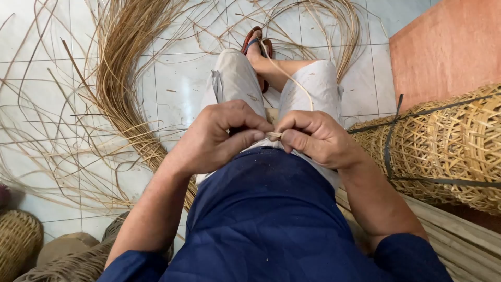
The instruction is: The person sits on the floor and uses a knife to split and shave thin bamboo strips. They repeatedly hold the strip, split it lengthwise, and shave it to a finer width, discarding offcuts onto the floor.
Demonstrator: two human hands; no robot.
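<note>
White tiled floor (177, 78) fills most of the view, seen from above a seated person. Big loose sheaf of pale rattan strips (122, 62) fans across the floor on the person's left, curving down toward the left knee; more thin strands loop along the top. Far right, a flat orange-pink panel (449, 47), plain, no print visible. Below it, a stack of open-weave wicker baskets (443, 146) lying on their side, bundled with dark straps (389, 151). No labels or signs on any of it. Under the stack, pale wooden slats (459, 235). Lower left corner, a small tightly woven basket (18, 243) and another woven rim beside it, partly cut off.

Person wears a dark blue shirt (266, 224) and light shorts (235, 78), feet crossed in red-brown sandals (255, 39) at top centre.

Left hand (216, 138) and right hand (313, 136) meet over the lap, just touching. Both are closed in a pinch on one thin rattan strip (274, 135): its short cut end shows between the thumbs, and the rest runs up from the right hand, over the right knee toward the sandals. Left hand's fingers curl tight; a dark thing seems tucked under them, can't tell what.
</note>
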